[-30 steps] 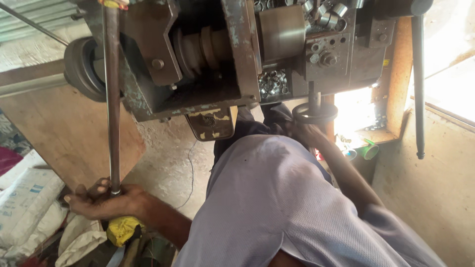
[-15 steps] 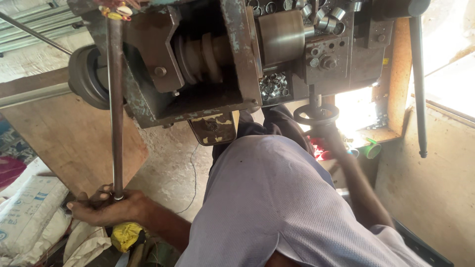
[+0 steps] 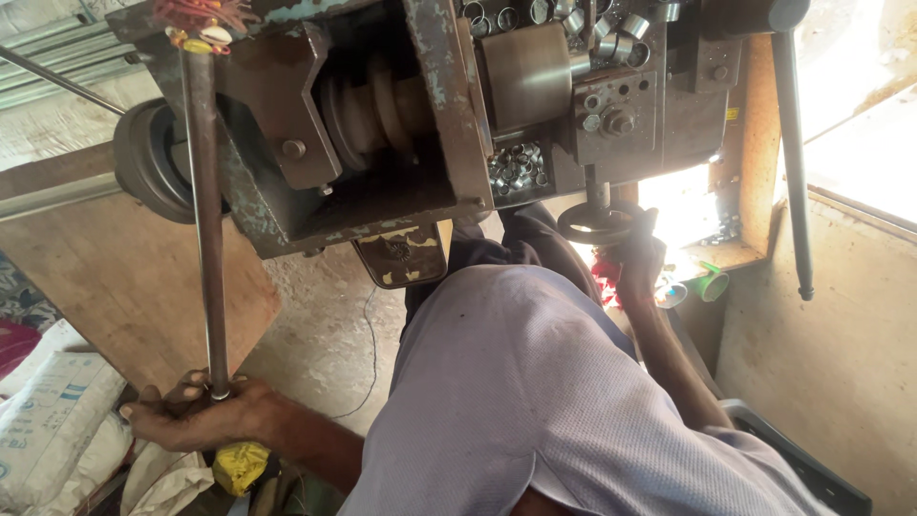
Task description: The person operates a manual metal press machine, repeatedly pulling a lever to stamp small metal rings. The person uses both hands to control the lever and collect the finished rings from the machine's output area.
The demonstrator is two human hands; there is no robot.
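Little has shifted: left hand [image 3: 196, 416] still grips the long metal rod's [image 3: 205, 220] lower end, right hand [image 3: 638, 258] clenches the small handwheel [image 3: 594, 222] under the rusty lathe [image 3: 401, 124]; cracked concrete floor [image 3: 330, 334] lies below it.

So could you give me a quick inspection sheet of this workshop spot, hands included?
Surface: bare concrete floor, wooden board leaning at the left.
Job's things: long metal rod hanging from the worn machine; small handwheel under it.
Clutter: loose metal rings on the machine, white sacks, yellow rag, green cup.
Hands: left hand grips the rod's lower end; right hand on the handwheel.
Cables: thin wire on the floor.
Surroundings: plastered wall, bright window opening.
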